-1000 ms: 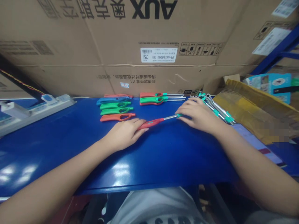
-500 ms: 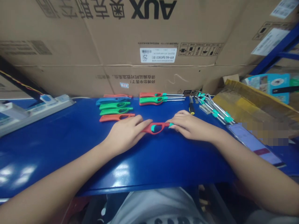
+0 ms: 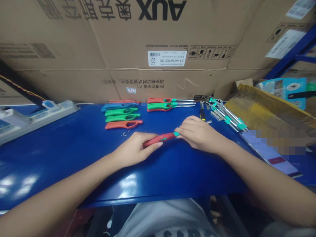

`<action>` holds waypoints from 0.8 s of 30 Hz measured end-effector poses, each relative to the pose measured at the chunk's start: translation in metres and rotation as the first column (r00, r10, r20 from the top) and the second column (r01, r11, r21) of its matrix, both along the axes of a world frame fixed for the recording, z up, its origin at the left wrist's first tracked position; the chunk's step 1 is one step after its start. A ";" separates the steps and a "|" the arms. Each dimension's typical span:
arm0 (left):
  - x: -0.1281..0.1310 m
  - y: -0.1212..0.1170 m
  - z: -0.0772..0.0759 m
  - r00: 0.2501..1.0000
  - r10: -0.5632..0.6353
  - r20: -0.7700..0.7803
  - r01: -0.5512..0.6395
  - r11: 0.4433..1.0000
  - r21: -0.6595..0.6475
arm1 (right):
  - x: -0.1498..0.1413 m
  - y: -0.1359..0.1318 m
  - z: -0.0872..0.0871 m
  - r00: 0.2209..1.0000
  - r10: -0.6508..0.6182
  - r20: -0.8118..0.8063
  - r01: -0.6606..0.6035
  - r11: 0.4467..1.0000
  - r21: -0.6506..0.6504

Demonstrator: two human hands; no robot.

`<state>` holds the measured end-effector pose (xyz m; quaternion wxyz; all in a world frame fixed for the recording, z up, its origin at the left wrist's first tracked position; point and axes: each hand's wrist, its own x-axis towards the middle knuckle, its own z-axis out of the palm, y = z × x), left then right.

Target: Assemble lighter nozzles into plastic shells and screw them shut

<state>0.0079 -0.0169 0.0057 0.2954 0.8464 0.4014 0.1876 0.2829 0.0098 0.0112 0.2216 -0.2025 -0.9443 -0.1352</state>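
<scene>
My left hand point(image 3: 132, 149) is closed round the red handle of a long-reach lighter point(image 3: 167, 137), its thumb along the near side. The handle is turned edge-on, with a bit of green trigger showing. My right hand point(image 3: 195, 134) pinches the lighter's teal collar end; the fingers hide most of what lies beyond it. A small silver tip shows past the right hand. Left of the lighter lie several loose lighter handles, among them a red handle point(image 3: 113, 125), a green handle point(image 3: 118, 117) and a blue handle point(image 3: 111, 107).
Lighters with metal tubes point(image 3: 160, 106) lie at the back middle. A black-and-yellow screwdriver point(image 3: 202, 115) and metal tubes with teal collars point(image 3: 229, 119) are to the right, near a phone point(image 3: 264, 148) and a cardboard box point(image 3: 261, 108). A power strip point(image 3: 51, 115) stands left.
The lighter has rolled from showing its open trigger loop to edge-on. My left hand has moved slightly down and left, uncovering small metal bits beside the nearest red handle.
</scene>
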 end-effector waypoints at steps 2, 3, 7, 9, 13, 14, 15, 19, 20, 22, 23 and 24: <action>0.001 0.000 0.000 0.999 0.023 0.045 -0.016 0.988 -0.150 | -0.003 -0.002 -0.001 1.000 0.019 0.022 -0.020 0.998 0.060; 0.001 0.000 0.000 0.997 0.033 0.067 -0.018 0.977 -0.214 | -0.004 -0.003 -0.002 0.999 0.025 0.029 -0.027 0.996 0.080; 0.002 0.002 0.001 0.994 0.027 0.105 0.014 0.928 -0.373 | -0.006 -0.004 -0.007 0.998 0.049 0.042 -0.052 0.995 0.084; 0.002 0.003 0.000 0.997 0.022 0.075 0.008 0.926 -0.376 | -0.007 -0.003 -0.012 0.996 0.048 0.070 -0.051 0.998 0.041; 0.004 0.003 -0.003 0.998 0.020 -0.055 -0.027 0.991 -0.134 | -0.010 -0.001 -0.017 0.988 -0.029 0.154 0.055 0.985 -0.166; 0.004 0.003 -0.003 0.998 0.013 -0.064 -0.016 0.999 -0.046 | -0.010 0.000 -0.016 0.985 -0.058 0.164 0.097 0.966 -0.240; 0.004 0.003 -0.004 0.998 0.006 -0.059 -0.005 1.000 0.029 | -0.010 0.000 -0.013 0.982 -0.085 0.169 0.136 0.939 -0.317; 0.001 0.007 -0.007 1.000 0.024 0.010 -0.025 0.993 0.115 | -0.003 0.001 -0.001 0.972 -0.121 0.201 0.212 0.820 -0.531; 0.000 0.009 -0.008 0.999 0.029 0.014 -0.030 0.994 0.104 | 0.000 0.002 0.002 0.970 -0.117 0.212 0.218 0.803 -0.554; -0.003 0.013 -0.011 1.000 0.022 0.009 -0.023 0.993 0.114 | 0.006 0.003 0.006 0.966 -0.117 0.232 0.234 0.783 -0.576; -0.005 0.014 -0.012 1.000 0.022 0.002 -0.022 0.991 0.128 | 0.009 0.004 0.008 0.963 -0.122 0.241 0.244 0.777 -0.580; -0.006 0.015 -0.013 1.000 0.026 -0.003 -0.026 0.990 0.141 | 0.012 0.006 0.009 0.960 -0.129 0.250 0.255 0.773 -0.581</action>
